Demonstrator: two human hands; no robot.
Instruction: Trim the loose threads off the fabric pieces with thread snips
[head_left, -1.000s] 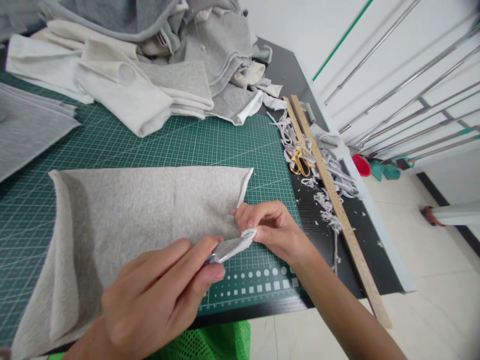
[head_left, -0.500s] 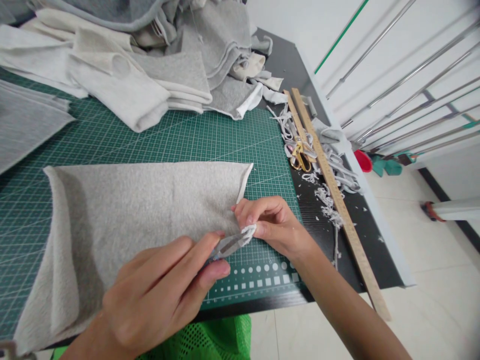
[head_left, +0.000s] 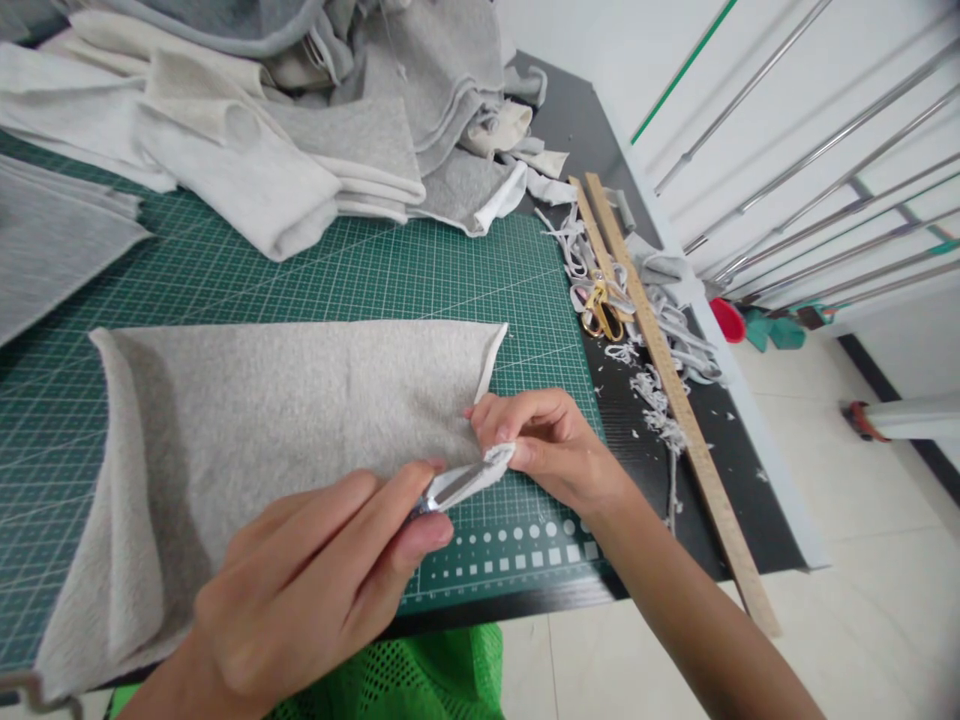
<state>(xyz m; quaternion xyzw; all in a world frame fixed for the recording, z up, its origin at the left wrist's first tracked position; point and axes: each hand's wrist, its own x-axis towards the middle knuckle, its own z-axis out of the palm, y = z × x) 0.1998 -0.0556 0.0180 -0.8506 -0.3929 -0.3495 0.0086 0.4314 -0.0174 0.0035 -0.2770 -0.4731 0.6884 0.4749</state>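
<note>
A light grey fabric piece lies flat on the green cutting mat. My right hand pinches the fabric's near right corner and lifts its edge a little off the mat. My left hand is closed around a small metal tool. Only the tool's shiny tip shows, and it touches the lifted fabric edge between my two hands. What kind of tool it is stays hidden by my fingers.
A heap of grey and cream fabric pieces fills the back of the table. Gold scissors, a long wooden ruler and fabric scraps lie along the right edge. Metal rails stand beyond it. Green mesh hangs below the table's front.
Both hands keep their grip at the fabric's corner. The view has shifted slightly, and the tool tip and the pinched edge have moved only a little.
</note>
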